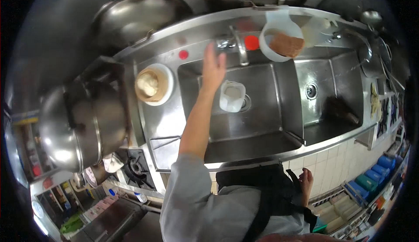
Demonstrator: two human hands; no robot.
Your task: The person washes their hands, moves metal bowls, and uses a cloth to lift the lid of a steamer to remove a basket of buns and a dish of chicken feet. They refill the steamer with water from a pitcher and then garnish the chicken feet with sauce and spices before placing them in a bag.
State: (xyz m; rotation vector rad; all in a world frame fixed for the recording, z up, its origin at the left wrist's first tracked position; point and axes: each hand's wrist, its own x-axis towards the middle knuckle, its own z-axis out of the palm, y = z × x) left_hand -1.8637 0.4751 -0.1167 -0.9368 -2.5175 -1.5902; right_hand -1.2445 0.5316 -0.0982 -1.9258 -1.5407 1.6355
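Observation:
My left hand (213, 69) reaches over the back of the large sink (257, 124), its fingers stretched out towards the tap lever (223, 44) and slightly blurred. Beside it, the curved tap spout (240, 50) points down into the basin. Below the hand, a white plastic container (231, 97) stands on the sink floor, partly over the drain. Low at my right side, near the black apron (253, 177), my right hand (307, 180) hangs with loosely bent fingers and nothing visible in it.
A white bowl (168, 85) with a pale lump sits on the left ledge. On the back ledge are a white plastic scoop (279, 24) holding something brown and a red round object (251, 42). A second basin (323, 74) lies right. Large woks (144, 17) lean behind.

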